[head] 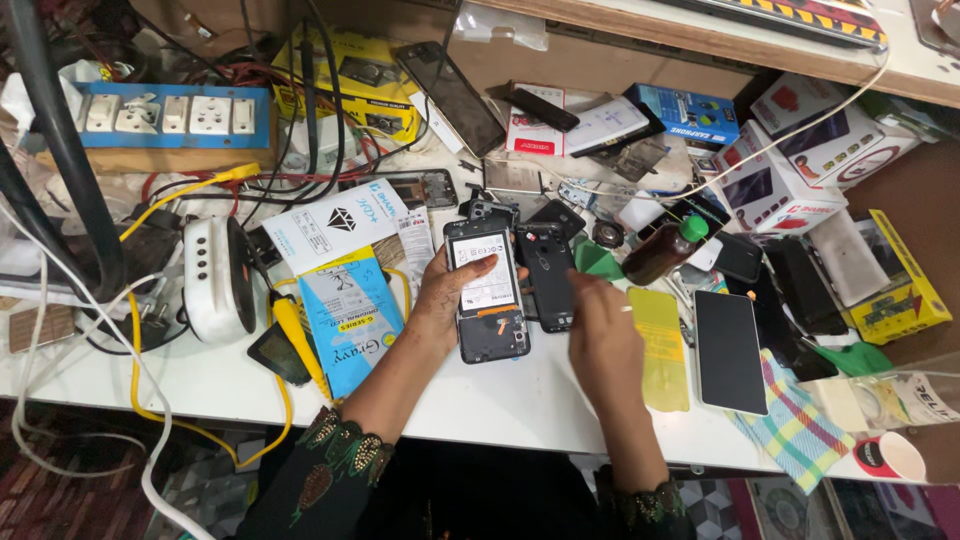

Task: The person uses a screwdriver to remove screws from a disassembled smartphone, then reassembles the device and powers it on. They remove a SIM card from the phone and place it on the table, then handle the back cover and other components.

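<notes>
Opened phone (pixel 487 290), its back removed so the white battery shows, sits in our left hand (pixel 447 292); we grip it along its left edge, thumb laid across the top of the battery, and hold it just above the white worktable (pixel 480 400). Our right hand (pixel 603 340) hovers just beside it, fingers loosely curled and reaching toward the black back cover (pixel 548 275) that lies on the table touching the phone's right side. We cannot tell whether those fingers pinch anything.

Right of that hand lies a yellow screen protector film (pixel 660 345), then a phone lying face up with a pale screen (pixel 729 350), resting partly on a checked cloth (pixel 795 425). A brown bottle with a green cap (pixel 665 250) lies tilted behind the hand. To our left we see a blue packet (pixel 350 315), a yellow cable (pixel 160 400) and a white device with round holes (pixel 215 275). A blue socket strip (pixel 165 115) stands at the back, among boxes and loose parts.
</notes>
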